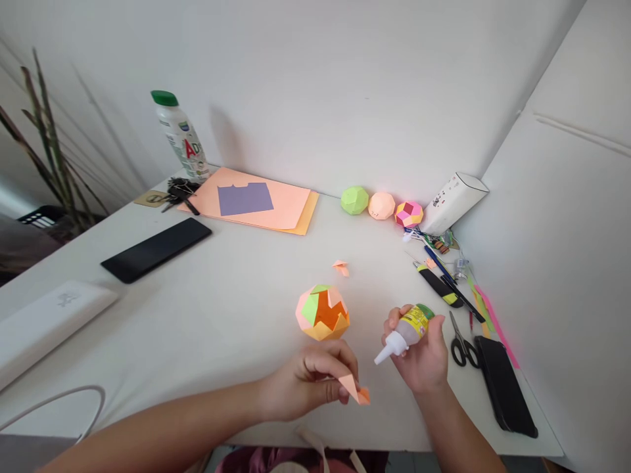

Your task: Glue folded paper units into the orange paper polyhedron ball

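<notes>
Left forearm [172, 427] nearest; my left hand [323, 379] pinches folded peach paper piece [350, 385]. My right hand [424, 365] grasps glue bottle [413, 324] over desk [236, 289]: long axis slanted, nozzle [386, 351] aimed left, toward me, apart from piece.

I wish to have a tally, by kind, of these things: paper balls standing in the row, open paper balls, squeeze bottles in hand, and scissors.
Paper balls in the row: 3
Open paper ball: 1
Squeeze bottle in the right hand: 1
Scissors: 1
Total: 6
</notes>
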A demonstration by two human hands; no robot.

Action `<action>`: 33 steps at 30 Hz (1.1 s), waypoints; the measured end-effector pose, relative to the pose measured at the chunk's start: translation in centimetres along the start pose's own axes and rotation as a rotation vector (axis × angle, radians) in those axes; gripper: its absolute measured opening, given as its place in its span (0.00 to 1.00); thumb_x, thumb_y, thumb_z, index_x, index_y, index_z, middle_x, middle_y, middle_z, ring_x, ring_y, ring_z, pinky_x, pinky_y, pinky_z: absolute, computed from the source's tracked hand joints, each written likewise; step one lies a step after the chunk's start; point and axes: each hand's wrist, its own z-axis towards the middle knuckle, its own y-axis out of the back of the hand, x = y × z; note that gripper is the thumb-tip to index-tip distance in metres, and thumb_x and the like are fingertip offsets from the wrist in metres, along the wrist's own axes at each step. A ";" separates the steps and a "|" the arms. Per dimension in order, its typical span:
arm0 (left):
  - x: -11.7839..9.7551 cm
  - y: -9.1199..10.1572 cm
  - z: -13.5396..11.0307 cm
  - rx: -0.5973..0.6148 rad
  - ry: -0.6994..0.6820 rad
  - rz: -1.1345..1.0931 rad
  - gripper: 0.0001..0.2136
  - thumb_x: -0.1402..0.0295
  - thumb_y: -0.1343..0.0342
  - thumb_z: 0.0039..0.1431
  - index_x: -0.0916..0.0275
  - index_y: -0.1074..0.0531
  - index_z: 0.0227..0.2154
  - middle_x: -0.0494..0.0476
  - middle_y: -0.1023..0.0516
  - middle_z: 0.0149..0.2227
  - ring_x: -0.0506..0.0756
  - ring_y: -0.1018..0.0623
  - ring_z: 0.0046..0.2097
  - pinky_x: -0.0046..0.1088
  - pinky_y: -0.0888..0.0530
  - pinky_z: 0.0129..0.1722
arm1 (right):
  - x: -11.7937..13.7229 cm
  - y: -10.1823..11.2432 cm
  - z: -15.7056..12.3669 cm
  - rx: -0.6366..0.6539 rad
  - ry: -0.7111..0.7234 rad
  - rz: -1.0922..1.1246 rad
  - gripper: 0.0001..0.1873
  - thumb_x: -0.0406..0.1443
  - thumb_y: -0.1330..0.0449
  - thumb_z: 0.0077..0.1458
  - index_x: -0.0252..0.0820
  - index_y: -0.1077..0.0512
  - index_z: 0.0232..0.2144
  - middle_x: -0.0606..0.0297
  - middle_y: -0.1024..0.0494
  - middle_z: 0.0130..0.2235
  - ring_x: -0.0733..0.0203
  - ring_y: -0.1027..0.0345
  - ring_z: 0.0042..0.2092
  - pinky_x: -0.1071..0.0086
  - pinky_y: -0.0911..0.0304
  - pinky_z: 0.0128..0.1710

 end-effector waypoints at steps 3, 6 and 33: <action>0.0 0.0 0.1 -0.017 -0.010 -0.005 0.05 0.65 0.39 0.58 0.55 0.18 0.32 0.54 0.31 0.35 0.48 0.27 0.32 0.27 0.26 0.35 | 0.0 0.1 0.0 0.005 0.000 -0.027 0.25 0.61 0.47 0.52 0.51 0.28 0.33 0.66 0.29 0.29 0.67 0.48 0.20 0.71 0.50 0.18; 0.1 -0.1 0.2 -0.027 -0.005 -0.014 0.06 0.64 0.39 0.58 0.56 0.18 0.31 0.55 0.30 0.36 0.49 0.27 0.33 0.27 0.26 0.35 | 0.0 0.1 -0.1 0.042 0.018 -0.070 0.24 0.61 0.46 0.51 0.53 0.28 0.36 0.65 0.30 0.30 0.64 0.47 0.22 0.70 0.49 0.19; -1.2 5.7 3.2 -0.747 0.000 -0.210 0.18 0.50 0.49 0.59 0.61 0.32 0.30 0.63 0.27 0.54 0.64 0.26 0.53 0.41 0.30 0.50 | 0.6 -9.1 7.3 0.303 0.345 -0.482 0.15 0.47 0.37 0.54 0.43 0.32 0.32 0.69 0.29 0.27 0.69 0.43 0.23 0.71 0.39 0.26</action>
